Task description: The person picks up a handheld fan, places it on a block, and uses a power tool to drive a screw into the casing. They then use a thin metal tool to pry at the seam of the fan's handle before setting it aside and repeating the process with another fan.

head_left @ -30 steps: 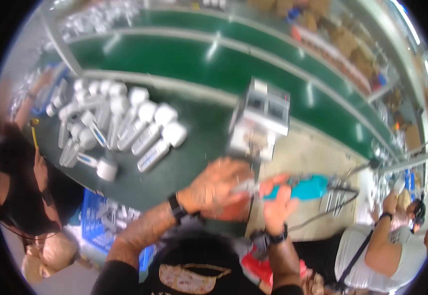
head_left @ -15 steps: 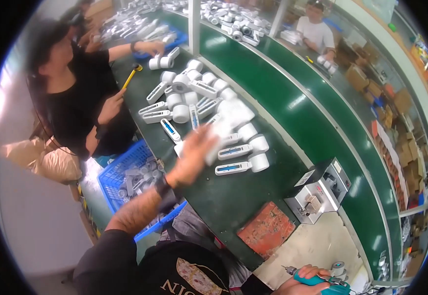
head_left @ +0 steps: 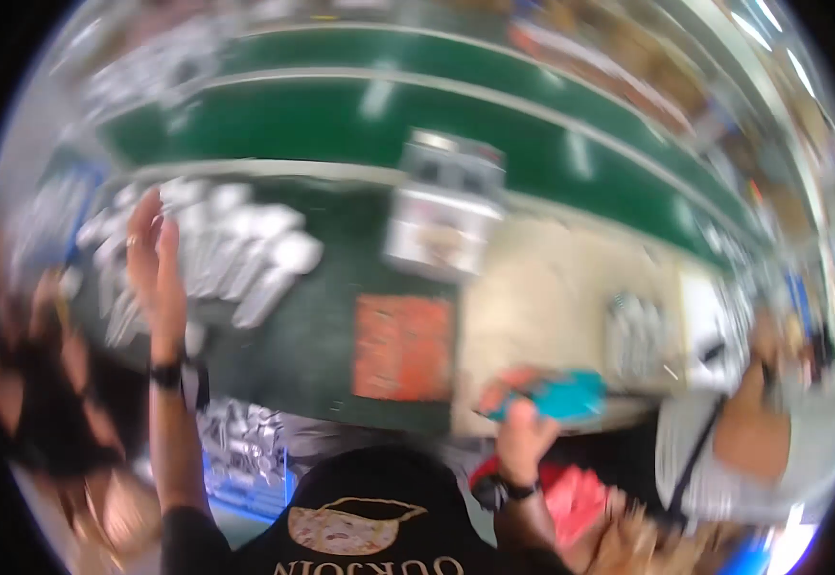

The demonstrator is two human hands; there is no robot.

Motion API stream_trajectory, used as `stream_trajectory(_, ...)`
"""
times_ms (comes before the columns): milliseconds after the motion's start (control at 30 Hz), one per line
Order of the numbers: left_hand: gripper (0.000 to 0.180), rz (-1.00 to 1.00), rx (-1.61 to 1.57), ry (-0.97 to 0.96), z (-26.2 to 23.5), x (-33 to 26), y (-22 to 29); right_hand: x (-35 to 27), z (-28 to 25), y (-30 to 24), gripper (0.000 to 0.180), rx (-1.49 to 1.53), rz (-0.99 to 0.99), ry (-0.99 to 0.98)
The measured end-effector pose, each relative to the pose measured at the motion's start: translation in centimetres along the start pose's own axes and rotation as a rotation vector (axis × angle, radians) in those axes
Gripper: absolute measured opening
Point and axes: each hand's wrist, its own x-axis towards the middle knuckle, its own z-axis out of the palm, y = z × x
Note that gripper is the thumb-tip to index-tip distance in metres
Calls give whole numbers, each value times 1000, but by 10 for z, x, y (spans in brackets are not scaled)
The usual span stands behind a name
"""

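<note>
My left hand [head_left: 157,278] is raised at the near edge of a pile of white handled parts [head_left: 245,235]. Its fingers point upward with the thumb apart, and nothing shows in it. On the other side, my right hand [head_left: 523,436] grips a teal electric screwdriver [head_left: 571,395] above the near edge of the pale board. Motion blur hides the tool's tip. Between the two hands lies a worn red square pad [head_left: 404,347] on the dark green table [head_left: 322,374].
A silver box-shaped machine [head_left: 444,206] stands behind the red pad. Beyond it runs a green conveyor [head_left: 312,120]. Small metallic parts [head_left: 636,335] sit on the pale board [head_left: 542,297]. A blue crate [head_left: 245,494] of parts is below the table. Co-workers are at both sides.
The view has swung to the right. My left hand has drawn back from among the white parts. My right hand still holds the screwdriver, now nearer the middle of the picture.
</note>
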Motion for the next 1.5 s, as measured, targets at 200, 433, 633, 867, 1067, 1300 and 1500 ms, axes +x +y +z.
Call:
stream_trajectory(200,31,226,-312,-976,212,-109,117,-8,-46,-11,50,81,72,-236)
stream_trajectory(433,56,199,-114,-1176,409,-226,184,-21,-72,-27,56,69,75,-149)
stream_trajectory(633,55,112,-39,-1139,466,-256,186,-21,-86,-29,62,45,62,-126)
stream_trajectory(867,32,11,-194,-1155,376,-205,141,-11,-85,-18,56,-28,53,-53)
stream_trajectory(1067,21,362,-190,-998,237,-147,122,41,-60,-2,35,-306,-116,-66)
stream_trajectory(1300,26,255,-122,-1170,173,-122,56,71,-3,-21,65,-73,-171,-135)
stream_trajectory(1500,29,376,-117,-970,159,-132,38,116,74,-29,60,139,-242,-251)
